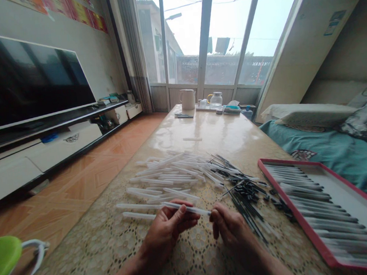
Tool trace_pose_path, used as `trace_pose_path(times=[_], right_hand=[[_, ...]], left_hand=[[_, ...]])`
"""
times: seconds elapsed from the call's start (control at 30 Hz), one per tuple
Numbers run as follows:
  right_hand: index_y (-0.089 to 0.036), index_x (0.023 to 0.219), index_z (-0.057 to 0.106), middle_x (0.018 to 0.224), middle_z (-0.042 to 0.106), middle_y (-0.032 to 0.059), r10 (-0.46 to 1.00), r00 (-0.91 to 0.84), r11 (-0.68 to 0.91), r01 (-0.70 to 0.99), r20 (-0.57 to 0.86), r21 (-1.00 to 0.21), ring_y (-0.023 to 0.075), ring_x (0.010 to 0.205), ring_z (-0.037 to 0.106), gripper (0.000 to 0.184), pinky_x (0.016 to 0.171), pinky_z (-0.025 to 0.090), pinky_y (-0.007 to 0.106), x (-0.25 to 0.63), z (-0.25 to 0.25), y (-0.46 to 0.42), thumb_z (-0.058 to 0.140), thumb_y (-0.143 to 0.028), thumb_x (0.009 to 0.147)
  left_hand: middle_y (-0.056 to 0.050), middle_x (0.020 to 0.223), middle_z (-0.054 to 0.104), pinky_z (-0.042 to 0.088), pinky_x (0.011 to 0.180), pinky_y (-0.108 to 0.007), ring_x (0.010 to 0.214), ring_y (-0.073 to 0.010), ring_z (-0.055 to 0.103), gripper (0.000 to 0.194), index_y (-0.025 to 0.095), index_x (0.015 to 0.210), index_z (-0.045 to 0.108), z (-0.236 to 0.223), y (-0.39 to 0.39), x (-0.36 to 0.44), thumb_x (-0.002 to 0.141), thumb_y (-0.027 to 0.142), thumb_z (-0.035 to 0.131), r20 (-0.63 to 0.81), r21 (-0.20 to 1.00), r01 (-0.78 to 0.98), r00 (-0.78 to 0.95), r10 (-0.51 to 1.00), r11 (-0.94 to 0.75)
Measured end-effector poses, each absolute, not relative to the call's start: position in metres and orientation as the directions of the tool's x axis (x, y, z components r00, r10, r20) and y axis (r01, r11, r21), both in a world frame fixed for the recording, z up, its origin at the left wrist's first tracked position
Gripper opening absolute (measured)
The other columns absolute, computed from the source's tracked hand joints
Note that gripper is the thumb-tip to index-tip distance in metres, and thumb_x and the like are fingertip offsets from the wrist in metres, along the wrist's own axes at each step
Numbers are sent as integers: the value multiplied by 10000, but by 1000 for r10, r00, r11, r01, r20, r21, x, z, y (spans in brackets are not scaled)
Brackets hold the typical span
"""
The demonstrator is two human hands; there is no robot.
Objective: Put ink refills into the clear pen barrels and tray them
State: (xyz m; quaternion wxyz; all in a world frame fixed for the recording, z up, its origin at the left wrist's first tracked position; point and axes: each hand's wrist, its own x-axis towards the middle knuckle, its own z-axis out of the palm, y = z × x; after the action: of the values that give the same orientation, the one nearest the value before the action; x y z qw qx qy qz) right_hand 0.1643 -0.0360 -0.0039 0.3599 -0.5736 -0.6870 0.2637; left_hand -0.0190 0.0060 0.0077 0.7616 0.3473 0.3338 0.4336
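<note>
The left hand comes in from the lower left with its forearm slanting up and inward, the thumb laid along the top of a pale plastic tube and the fingers curled beneath it. The grip is closed on the tube, which lies across the front of the fingers, its right end a little lower in view. The right hand reaches up from the lower right, back of the hand mostly showing, with thumb and forefinger pinched together at the tube's right end and the other fingers folded in. Whatever small part those fingertips cover cannot be made out

Just beyond the left grip, a loose heap of pale tubes spreads over the patterned table, most lying roughly crosswise. Beyond and to the right of the right grip lie thin dark rods and a cluster of small black caps. Farther right of that hand, a red-edged tray holds a row of pens side by side along its near left part. Well past both hands, at the table's far end, stand a kettle and a glass jug
</note>
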Motion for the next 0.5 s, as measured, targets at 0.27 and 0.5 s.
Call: trace_pose_path(times=[0.27,0.5], right_hand=[[-225,766,431,530,629,-13,977,-108,212,580,184,-786,137,495,568,333,519,351,220,165,-3,-37,269,-457,941],[-217,689,453,549,599,-3,974,-111,223,622,197,-751,129,490,552,395,520,369,221,167,-2,-37,245,-434,946]], left_hand=[[-101,757,751,538,724,-291,732,-183,701,151,139,854,675,6,5,-20,760,255,694,-176,835,-420,407,896,355],[-89,723,755,548,707,-303,726,-194,704,194,136,858,688,0,7,-20,745,292,708,-120,875,-369,462,879,314]])
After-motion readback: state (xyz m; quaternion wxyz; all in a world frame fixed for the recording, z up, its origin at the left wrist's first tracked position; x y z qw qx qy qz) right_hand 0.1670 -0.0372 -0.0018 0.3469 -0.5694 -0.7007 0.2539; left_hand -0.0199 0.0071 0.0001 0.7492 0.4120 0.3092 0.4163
